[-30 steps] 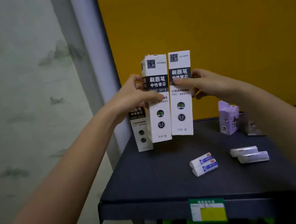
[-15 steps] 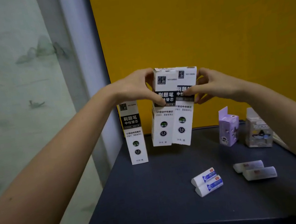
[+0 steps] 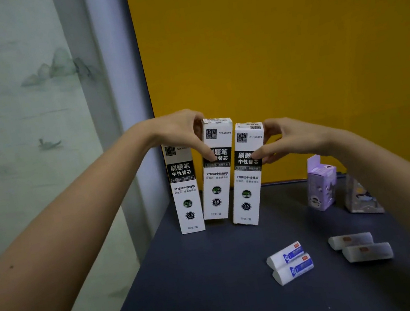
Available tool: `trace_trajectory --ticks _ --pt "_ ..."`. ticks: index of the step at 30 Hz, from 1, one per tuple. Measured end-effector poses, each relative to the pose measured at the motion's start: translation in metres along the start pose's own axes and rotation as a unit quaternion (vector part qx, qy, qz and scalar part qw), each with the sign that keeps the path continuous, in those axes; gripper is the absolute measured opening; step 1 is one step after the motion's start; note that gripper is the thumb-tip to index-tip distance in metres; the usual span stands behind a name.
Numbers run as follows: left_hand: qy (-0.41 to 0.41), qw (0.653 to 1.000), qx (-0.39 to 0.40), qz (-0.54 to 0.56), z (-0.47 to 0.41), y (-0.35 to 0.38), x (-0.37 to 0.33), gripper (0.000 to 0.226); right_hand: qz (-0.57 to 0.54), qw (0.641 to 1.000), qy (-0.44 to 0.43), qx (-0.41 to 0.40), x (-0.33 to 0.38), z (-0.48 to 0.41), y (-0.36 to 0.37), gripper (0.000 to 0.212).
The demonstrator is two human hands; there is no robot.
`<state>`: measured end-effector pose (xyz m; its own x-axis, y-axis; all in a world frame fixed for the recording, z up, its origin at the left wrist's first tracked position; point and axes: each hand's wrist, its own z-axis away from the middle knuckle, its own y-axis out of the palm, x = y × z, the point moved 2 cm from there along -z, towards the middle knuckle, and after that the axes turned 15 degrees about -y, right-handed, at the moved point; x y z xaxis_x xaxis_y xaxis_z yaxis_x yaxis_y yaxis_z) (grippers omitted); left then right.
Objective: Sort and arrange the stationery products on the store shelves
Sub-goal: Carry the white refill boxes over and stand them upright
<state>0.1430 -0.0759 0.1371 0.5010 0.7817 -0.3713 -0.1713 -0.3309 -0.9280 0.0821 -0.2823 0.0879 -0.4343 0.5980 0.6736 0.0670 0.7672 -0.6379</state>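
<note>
My left hand (image 3: pixel 181 132) pinches the middle box (image 3: pixel 217 169) near its top, thumb in front; my right hand (image 3: pixel 290 139) pinches the right box (image 3: pixel 248 175) the same way. Both tall white refill boxes with black bands stand at frame centre on the dark shelf (image 3: pixel 217 274), tops tilted slightly right, beside an upright third box (image 3: pixel 184 190).

Refill boxes (image 3: pixel 245 173): white printed cardboard, smooth, slight sheen. Shelf (image 3: pixel 217 274): dark, matt. Erasers (image 3: pixel 290 262): white, in paper sleeves. Backboard (image 3: pixel 289 48): yellow, matt, upper right.
</note>
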Motion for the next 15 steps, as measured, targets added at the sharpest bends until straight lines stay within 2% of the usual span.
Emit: trace_trajectory --ticks 9,15 --pt "-0.005 0.999 -0.003 -0.04 -0.0049 -0.0003 0.0047 0.043 -0.012 1.0 -0.011 0.004 -0.0017 -0.0072 0.0071 0.053" --pt "-0.006 0.997 -0.02 -0.079 -0.0074 -0.0067 0.0091 0.047 -0.009 1.0 -0.016 0.007 0.0018 -0.0077 0.0115 0.05"
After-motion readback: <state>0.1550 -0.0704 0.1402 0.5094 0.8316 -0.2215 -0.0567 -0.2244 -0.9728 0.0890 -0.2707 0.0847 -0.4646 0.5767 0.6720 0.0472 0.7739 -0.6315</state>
